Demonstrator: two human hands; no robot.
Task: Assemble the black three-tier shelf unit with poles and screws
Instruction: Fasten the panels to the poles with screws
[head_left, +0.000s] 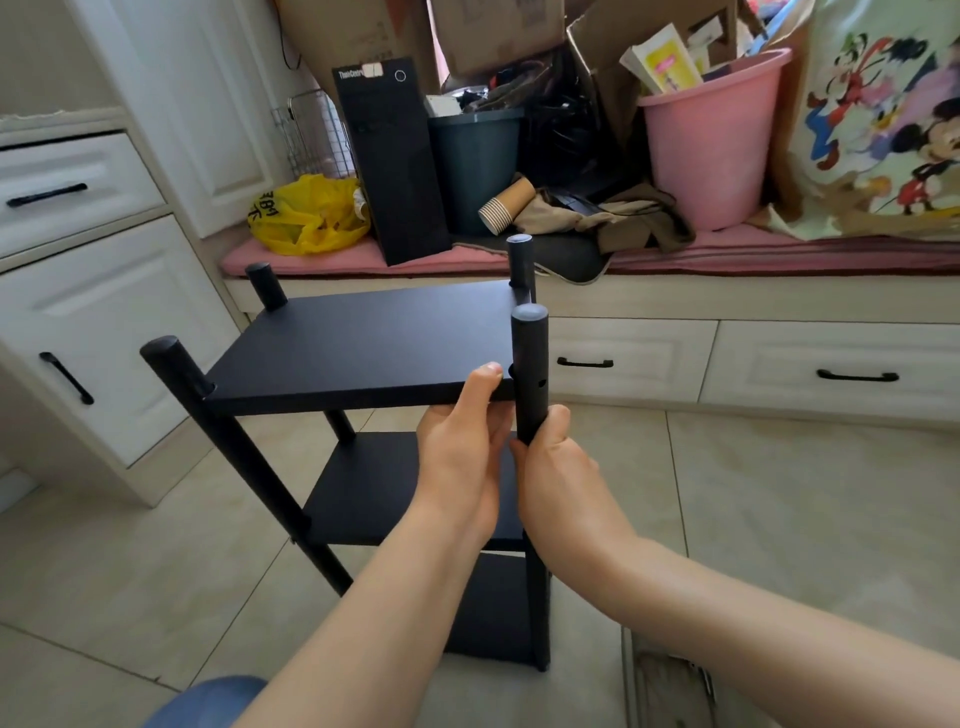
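Note:
The black shelf unit stands upright on the tiled floor. Its top board (358, 348) sits between black poles at the corners, with a middle board (374, 493) and a bottom board (493, 608) below. My left hand (462, 457) grips the top board's near right edge, thumb on top. My right hand (558, 467) grips the near right pole (530, 364) just under that board. Small holes show in this pole's side. The near left pole (208, 415) leans outward. Two far poles rise behind the board, one at the left (266, 286) and one at the right (521, 265).
White drawers (78, 192) stand at the left. A window bench with a pink cushion (363, 257) runs behind, holding a black box (395, 161), a yellow bag (306, 215), a dark bin (475, 166) and a pink bucket (711, 140). Bench drawers (831, 364) lie at the right.

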